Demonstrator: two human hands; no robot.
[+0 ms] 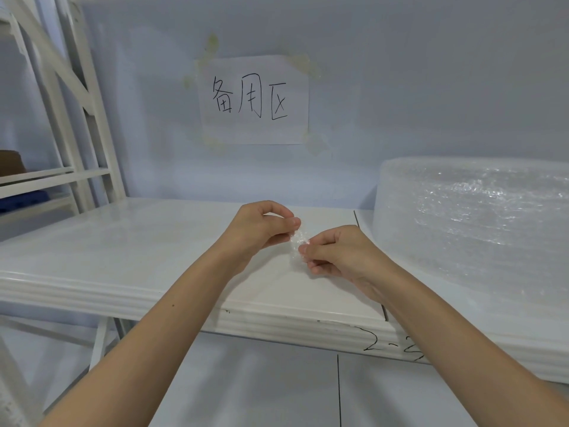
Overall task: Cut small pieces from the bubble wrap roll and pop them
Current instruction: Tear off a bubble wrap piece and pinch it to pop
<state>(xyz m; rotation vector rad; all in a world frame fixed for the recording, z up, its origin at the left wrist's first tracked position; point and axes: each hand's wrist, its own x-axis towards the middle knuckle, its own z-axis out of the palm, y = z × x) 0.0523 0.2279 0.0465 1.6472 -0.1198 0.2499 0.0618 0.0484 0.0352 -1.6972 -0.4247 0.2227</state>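
The piece, a small clear scrap of bubble wrap, is held in the air just above the shelf, between both hands. The left hand pinches its upper end; the right hand pinches its lower end. Both are clamped on it, thumb against fingers. Its long axis runs diagonally from upper left to lower right, so each hand sits at one end, neither nearer. Judged step: popping. The roll lies well apart, to the right, on the same shelf. No cutting tool is visible.
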